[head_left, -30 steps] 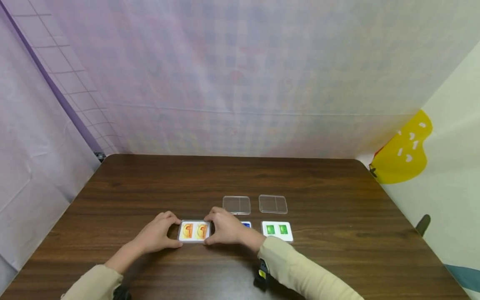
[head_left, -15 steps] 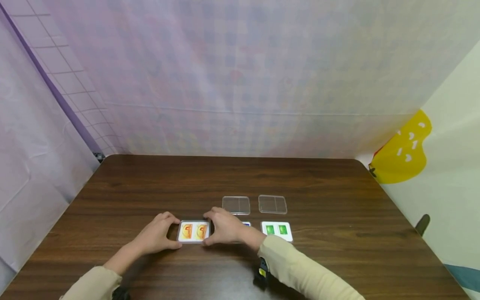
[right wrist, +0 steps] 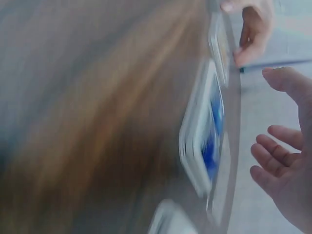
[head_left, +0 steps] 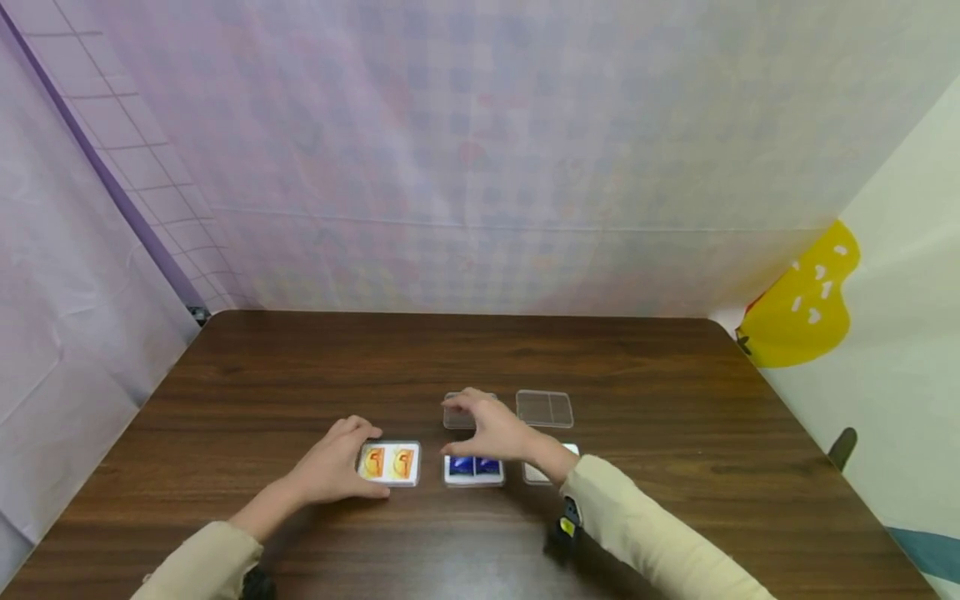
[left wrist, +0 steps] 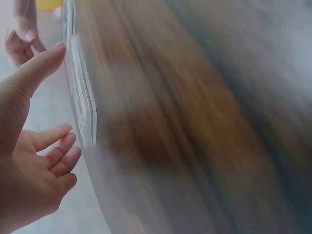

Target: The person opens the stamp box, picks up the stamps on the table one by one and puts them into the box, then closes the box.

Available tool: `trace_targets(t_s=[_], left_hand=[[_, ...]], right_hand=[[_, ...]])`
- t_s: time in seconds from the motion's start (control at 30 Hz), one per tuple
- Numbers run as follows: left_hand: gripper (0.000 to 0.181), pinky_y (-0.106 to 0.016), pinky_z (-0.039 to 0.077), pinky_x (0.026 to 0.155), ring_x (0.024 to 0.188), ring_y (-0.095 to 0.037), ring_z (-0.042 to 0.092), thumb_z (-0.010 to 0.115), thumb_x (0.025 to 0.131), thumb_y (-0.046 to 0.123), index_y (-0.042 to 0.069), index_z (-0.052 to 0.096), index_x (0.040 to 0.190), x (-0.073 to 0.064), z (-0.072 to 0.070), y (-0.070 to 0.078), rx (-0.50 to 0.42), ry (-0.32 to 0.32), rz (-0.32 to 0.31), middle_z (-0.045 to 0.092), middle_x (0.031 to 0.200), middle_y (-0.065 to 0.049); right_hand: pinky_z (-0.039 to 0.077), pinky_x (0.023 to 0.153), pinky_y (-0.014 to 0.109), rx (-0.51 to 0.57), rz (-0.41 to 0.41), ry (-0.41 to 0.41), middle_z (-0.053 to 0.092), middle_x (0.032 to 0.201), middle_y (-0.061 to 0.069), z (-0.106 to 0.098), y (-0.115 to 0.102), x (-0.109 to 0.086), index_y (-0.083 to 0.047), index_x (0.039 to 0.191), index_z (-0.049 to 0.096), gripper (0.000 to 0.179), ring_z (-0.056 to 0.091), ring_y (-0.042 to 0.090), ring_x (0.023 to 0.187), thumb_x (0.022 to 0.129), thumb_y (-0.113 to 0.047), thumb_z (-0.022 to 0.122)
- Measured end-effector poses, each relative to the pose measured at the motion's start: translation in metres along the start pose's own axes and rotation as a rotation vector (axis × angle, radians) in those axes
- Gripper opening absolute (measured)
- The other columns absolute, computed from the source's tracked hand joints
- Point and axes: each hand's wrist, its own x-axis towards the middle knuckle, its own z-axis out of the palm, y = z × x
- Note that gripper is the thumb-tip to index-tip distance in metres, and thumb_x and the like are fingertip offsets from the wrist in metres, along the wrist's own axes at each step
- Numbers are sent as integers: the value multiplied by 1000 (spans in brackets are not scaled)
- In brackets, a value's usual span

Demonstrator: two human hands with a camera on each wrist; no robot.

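A flat clear case with two orange-and-yellow pictures on white (head_left: 390,464) lies on the table. My left hand (head_left: 330,471) is at its left end, thumb on the near side and fingers on the far side; in the left wrist view the thumb (left wrist: 46,66) and fingers are spread, seemingly apart from the case. Right of it lies a similar case with two blue pictures (head_left: 474,468). Over that one hovers my right hand (head_left: 498,432), holding nothing, its thumb and fingers parted. A third white-faced case (head_left: 536,474) is mostly hidden under the right wrist.
Behind the cases lie two clear lids, the left lid (head_left: 459,418) partly covered by my right hand and the right lid (head_left: 545,409) in full view. The brown wooden table (head_left: 300,358) ends at a curtain (head_left: 465,167) at the back.
My right hand has let go of the orange-pictured case and moved right, uncovering the blue case. The left hand has shifted slightly right and loosened around the orange-pictured case.
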Motion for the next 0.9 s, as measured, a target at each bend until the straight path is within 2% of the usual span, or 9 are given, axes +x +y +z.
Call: trace_targets(t_s=[0.17, 0.37, 0.6, 0.67, 0.9], left_hand=[[73, -39, 45, 83, 98, -22, 47, 80, 59, 40, -4, 56, 112, 12, 11, 13, -12, 2, 47, 52, 107, -9], [67, -38, 44, 85, 99, -21, 47, 80, 61, 39, -1, 58, 111, 25, 19, 28, -16, 3, 76, 53, 107, -7], [64, -39, 46, 81, 98, -22, 48, 79, 62, 40, 0, 60, 108, 37, 29, 43, 10, -69, 62, 54, 103, -6], [64, -37, 44, 85, 97, -22, 48, 78, 62, 39, -1, 60, 107, 40, 31, 46, 25, -84, 70, 54, 101, -7], [58, -37, 44, 82, 95, -22, 48, 78, 64, 37, -2, 61, 103, 44, 37, 49, 52, -93, 86, 53, 98, -7]], right_hand=[[44, 87, 37, 18, 71, 40, 54, 111, 8, -15, 24, -7, -2, 121, 54, 63, 52, 22, 102, 70, -34, 74], [41, 92, 38, -16, 144, 49, 52, 111, 9, -22, 46, -11, 2, 120, 53, 67, 51, 23, 103, 67, -34, 75], [42, 90, 38, -40, 147, -6, 55, 108, 12, -21, 60, -7, 6, 119, 52, 66, 53, 24, 100, 66, -25, 76], [42, 90, 38, -53, 143, -20, 56, 107, 13, -20, 62, -6, 7, 118, 53, 65, 53, 24, 99, 65, -24, 76], [43, 87, 36, -85, 131, -57, 56, 103, 11, -22, 65, -2, 7, 114, 56, 61, 53, 22, 95, 64, -21, 77]])
